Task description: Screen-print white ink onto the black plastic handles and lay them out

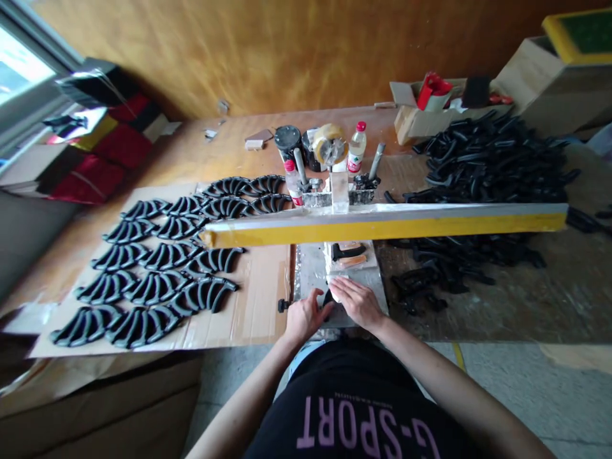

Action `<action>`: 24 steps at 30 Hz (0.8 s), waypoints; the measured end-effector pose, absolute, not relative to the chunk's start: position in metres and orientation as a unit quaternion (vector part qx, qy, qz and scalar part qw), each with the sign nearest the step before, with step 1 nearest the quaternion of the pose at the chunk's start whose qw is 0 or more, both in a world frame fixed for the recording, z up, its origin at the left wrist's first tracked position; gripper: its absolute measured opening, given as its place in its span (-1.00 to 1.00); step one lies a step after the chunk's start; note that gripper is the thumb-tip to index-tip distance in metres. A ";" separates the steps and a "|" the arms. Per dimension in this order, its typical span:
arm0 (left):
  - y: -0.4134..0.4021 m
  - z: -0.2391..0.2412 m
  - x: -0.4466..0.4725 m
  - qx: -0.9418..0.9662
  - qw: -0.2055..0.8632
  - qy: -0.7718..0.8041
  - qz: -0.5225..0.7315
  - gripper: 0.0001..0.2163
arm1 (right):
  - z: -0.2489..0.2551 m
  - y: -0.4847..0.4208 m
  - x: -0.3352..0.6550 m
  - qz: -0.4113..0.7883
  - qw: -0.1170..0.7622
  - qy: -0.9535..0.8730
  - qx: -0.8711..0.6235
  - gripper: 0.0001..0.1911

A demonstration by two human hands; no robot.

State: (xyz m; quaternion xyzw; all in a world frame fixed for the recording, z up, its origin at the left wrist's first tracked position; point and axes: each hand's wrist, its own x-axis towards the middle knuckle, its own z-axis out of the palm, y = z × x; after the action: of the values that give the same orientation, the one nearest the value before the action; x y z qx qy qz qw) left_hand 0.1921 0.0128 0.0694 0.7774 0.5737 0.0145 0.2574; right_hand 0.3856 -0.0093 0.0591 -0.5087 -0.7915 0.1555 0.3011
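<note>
My left hand (305, 317) is closed, with thumb and forefinger at a small black curved piece (327, 297) on the grey metal base plate (310, 262). Over the same piece lies my right hand (358, 303). Its fingers are together and bent around what looks like a white cloth (335, 288), pressed against the piece. Most of the black piece is hidden under the hands. Just beyond them, a black curved handle (349, 252) rests on the plate's block beside a tan strip (352, 261).
A long yellow and silver frame edge (392, 225) spans above the plate, held by a clamp stand (340, 191). Rows of black curved handles (143, 326) lie on cardboard (262, 287) at left. A heap of black handles (488, 159) is at right. Bottles (356, 146) stand behind.
</note>
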 end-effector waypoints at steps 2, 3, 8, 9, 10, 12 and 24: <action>0.001 0.064 0.204 0.781 0.213 0.587 -0.014 -0.70 | 0.049 -0.006 0.380 0.139 0.273 -0.820 -0.484 -0.56; -0.001 0.061 0.208 0.781 0.198 0.592 -0.022 -0.72 | 0.045 -0.007 0.380 0.131 0.262 -0.828 -0.478 -0.55; -0.003 0.053 0.212 0.781 0.166 0.601 -0.024 -0.72 | 0.038 -0.023 0.403 0.102 0.233 -0.849 -0.463 -0.49; -0.004 0.052 0.212 0.782 0.161 0.601 -0.024 -0.71 | 0.038 -0.025 0.407 0.102 0.228 -0.853 -0.459 -0.49; -0.004 0.051 0.211 0.784 0.157 0.600 -0.025 -0.71 | 0.039 -0.025 0.409 0.104 0.224 -0.856 -0.455 -0.50; -0.006 0.050 0.211 0.790 0.146 0.595 -0.028 -0.71 | 0.041 -0.020 0.407 0.112 0.220 -0.859 -0.448 -0.52; -0.004 0.052 0.209 0.801 0.148 0.578 -0.036 -0.67 | 0.049 -0.020 0.406 0.133 0.211 -0.849 -0.465 -0.52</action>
State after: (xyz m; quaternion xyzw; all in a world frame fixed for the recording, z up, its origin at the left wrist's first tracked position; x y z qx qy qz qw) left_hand 0.2092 -0.0042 0.0525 0.8013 0.5785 -0.0361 0.1479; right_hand 0.4057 -0.0195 0.0491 -0.4653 -0.8494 0.1325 0.2108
